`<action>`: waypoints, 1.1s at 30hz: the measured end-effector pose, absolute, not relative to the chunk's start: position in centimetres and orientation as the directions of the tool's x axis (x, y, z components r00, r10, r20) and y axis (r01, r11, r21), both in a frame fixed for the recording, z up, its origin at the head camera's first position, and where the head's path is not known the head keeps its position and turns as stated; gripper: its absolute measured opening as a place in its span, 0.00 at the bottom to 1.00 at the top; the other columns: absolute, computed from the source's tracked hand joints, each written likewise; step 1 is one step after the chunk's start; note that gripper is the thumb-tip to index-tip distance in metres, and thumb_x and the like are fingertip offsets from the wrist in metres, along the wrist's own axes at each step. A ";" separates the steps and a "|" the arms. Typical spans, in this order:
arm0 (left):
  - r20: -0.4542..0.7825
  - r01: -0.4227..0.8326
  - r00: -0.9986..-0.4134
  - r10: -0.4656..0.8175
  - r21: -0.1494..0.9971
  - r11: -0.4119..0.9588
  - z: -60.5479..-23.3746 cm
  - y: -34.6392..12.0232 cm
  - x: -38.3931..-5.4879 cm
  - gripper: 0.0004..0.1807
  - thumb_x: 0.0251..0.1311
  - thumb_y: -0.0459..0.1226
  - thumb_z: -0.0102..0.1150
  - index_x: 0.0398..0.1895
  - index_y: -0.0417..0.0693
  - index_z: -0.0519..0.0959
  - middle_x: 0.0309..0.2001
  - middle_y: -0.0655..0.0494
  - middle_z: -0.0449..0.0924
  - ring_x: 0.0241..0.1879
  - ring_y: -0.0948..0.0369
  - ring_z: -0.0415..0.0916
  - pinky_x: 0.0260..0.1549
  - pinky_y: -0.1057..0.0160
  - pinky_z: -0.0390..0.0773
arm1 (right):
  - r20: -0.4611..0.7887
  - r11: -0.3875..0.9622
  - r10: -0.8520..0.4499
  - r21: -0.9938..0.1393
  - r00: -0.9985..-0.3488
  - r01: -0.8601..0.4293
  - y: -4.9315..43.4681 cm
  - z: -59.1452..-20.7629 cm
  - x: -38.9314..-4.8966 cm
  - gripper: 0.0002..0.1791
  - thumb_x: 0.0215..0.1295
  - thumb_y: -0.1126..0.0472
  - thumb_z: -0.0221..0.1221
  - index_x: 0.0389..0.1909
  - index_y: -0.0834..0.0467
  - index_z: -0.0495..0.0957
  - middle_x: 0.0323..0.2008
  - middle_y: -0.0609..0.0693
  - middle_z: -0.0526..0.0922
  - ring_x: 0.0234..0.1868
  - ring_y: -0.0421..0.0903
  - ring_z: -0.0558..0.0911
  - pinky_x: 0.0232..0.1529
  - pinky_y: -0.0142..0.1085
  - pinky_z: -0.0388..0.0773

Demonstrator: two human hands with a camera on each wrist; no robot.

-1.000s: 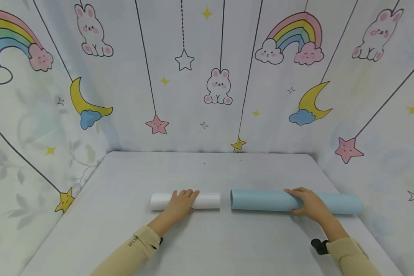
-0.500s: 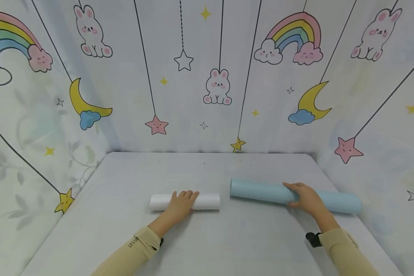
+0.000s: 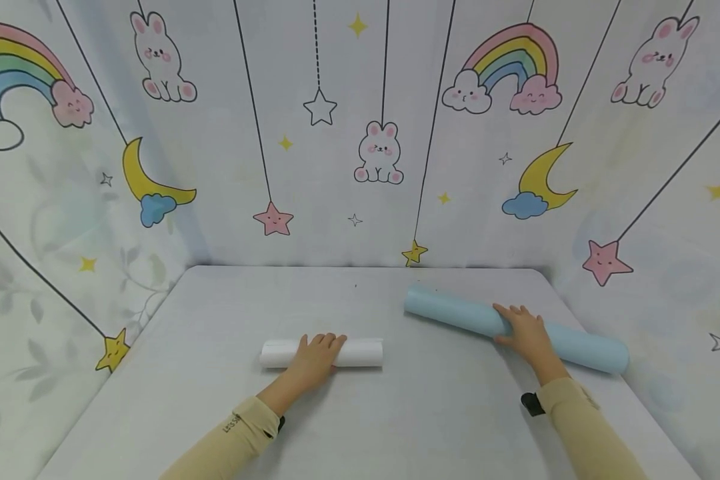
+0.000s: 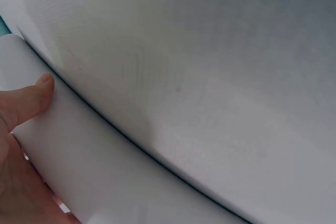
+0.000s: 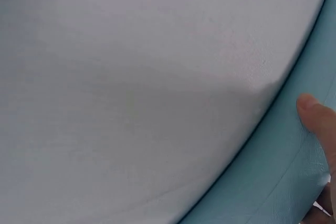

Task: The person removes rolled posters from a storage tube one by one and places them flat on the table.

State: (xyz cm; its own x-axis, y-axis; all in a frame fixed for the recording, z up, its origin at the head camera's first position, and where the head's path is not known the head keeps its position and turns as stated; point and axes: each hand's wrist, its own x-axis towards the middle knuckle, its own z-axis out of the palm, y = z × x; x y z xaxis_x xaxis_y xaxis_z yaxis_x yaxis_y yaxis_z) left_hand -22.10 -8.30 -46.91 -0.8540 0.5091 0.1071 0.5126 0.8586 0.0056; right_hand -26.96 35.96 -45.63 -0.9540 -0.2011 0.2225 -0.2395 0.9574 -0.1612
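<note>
A short white roll [image 3: 360,353] lies crosswise at the middle of the table. My left hand [image 3: 315,360] grips it from above, thumb on the near side and fingers over the far side; the left wrist view shows the thumb [image 4: 37,98] along the white surface. To the right, a longer light-blue roll [image 3: 456,315] lies slanted, its left end farther back than its right end. My right hand [image 3: 528,337] holds it round the middle. In the right wrist view the thumb [image 5: 315,116] presses on its blue side.
The rolls lie on a white table [image 3: 360,427] whose far edge meets a curtain [image 3: 336,153] printed with rabbits, stars and rainbows. The blue roll's right end sits at the table's right edge. A gap separates the two rolls.
The blue roll has swung from lying straight across to slanted, its left end moving away toward the back. My right hand has moved slightly back and left with it. The white roll stays put.
</note>
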 end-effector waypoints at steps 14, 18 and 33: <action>0.105 0.509 -0.856 0.506 0.002 0.861 -47.0 -8.2 -22.2 0.33 0.53 0.42 0.64 0.61 0.46 0.64 0.53 0.50 0.70 0.54 0.51 0.68 0.49 0.41 0.65 | 0.197 0.999 0.026 -0.030 -0.980 0.021 34.6 -46.2 -29.3 0.40 0.54 0.57 0.64 0.65 0.59 0.56 0.57 0.77 0.57 0.56 0.76 0.58 0.51 0.67 0.56; 0.106 0.510 -0.855 0.507 -0.002 0.860 -47.1 -8.2 -22.2 0.33 0.53 0.42 0.64 0.61 0.46 0.64 0.53 0.49 0.70 0.54 0.51 0.68 0.49 0.41 0.66 | 0.184 0.993 0.108 -0.072 -0.977 0.096 34.1 -46.4 -29.9 0.40 0.56 0.60 0.63 0.67 0.59 0.53 0.57 0.80 0.53 0.57 0.79 0.54 0.53 0.68 0.53; 0.094 0.506 -0.859 0.504 0.001 0.863 -47.1 -8.1 -22.2 0.32 0.54 0.42 0.63 0.61 0.46 0.64 0.53 0.49 0.70 0.54 0.51 0.68 0.50 0.42 0.66 | 0.238 0.983 0.175 -0.095 -0.955 0.156 33.8 -46.7 -30.6 0.41 0.57 0.61 0.62 0.68 0.57 0.51 0.60 0.80 0.51 0.59 0.79 0.51 0.54 0.68 0.51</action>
State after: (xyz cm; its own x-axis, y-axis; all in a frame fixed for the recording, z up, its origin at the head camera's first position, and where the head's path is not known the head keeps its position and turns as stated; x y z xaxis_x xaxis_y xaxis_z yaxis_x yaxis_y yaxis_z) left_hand -22.19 -8.13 -47.09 -0.8587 0.5037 0.0940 0.5060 0.8625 0.0006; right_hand -30.64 33.85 -46.67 -0.9554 0.1747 0.2380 0.1562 0.9832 -0.0946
